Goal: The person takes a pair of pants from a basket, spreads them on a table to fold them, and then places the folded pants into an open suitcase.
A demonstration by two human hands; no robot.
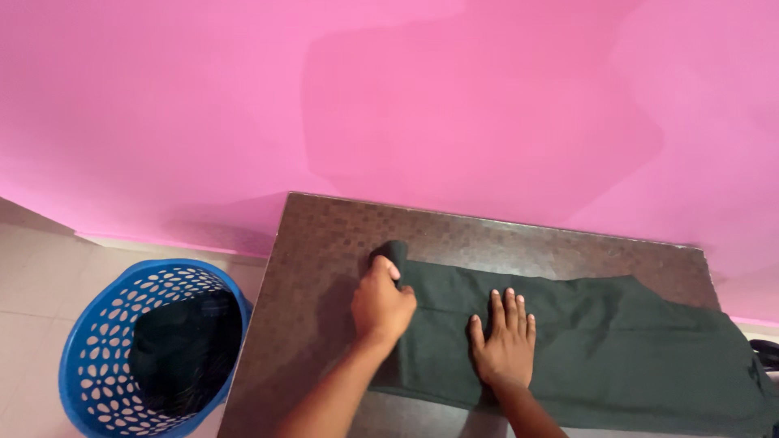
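A dark green garment (617,341) lies spread across the brown table (324,235), reaching from its middle to the right edge. My left hand (380,302) grips the garment's left end, which is lifted and curled over near the table's far left part. My right hand (505,337) lies flat with fingers spread, palm down, pressing on the cloth just to the right of the left hand.
A blue perforated plastic basket (89,357) stands on the tiled floor left of the table, with dark clothing (187,349) inside. A pink wall (406,97) runs right behind the table. A dark object (767,350) shows at the right edge.
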